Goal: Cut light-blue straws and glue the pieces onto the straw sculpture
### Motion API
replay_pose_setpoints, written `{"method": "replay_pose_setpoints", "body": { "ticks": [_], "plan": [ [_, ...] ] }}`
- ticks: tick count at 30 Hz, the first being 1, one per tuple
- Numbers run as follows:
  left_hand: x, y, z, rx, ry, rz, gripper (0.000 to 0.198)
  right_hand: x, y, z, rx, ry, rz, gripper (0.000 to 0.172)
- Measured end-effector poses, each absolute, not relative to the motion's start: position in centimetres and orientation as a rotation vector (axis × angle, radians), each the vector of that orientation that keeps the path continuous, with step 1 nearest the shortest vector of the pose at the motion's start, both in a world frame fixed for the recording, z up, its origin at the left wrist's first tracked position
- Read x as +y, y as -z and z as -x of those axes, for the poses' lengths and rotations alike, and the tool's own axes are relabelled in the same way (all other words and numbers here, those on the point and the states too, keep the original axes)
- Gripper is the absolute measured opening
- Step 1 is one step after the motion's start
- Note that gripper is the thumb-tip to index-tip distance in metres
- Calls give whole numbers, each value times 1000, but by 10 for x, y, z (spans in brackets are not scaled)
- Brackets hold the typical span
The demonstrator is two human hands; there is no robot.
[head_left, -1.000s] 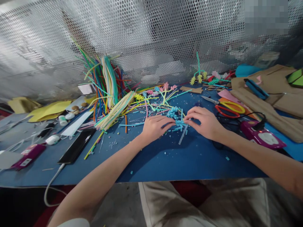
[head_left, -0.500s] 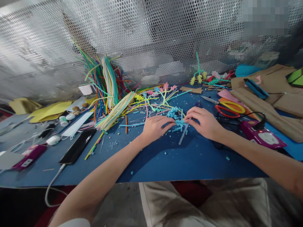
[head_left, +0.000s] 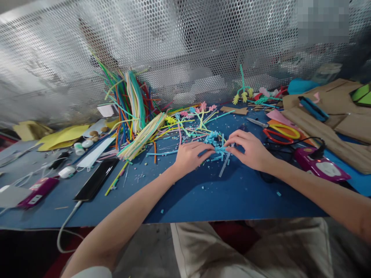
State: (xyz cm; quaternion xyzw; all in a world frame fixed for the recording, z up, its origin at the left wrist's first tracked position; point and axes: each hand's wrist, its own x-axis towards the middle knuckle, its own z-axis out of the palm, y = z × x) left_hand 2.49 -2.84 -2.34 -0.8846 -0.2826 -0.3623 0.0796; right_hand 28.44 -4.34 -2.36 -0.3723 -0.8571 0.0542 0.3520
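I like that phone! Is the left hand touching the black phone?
Apart. The head view shows bare blue table between the left hand and the black phone.

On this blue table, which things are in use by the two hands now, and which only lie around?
In hand: left hand and right hand, fingers on the blue straw pieces; pale straw beside them.
Lying about: scissors, straw bundle, black phone, purple device, cardboard.
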Motion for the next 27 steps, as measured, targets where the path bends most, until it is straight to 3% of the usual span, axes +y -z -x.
{"method": "replay_pose_setpoints", "body": {
  "ticks": [17,27],
  "plan": [
    [-28,25,-24,-851,1092,2657,10,-41,23,-284,-2251,-92,974,26],
    [-27,23,-23,-811,1089,2664,13,-44,21,-286,-2272,-118,966,11]
  ]
}}
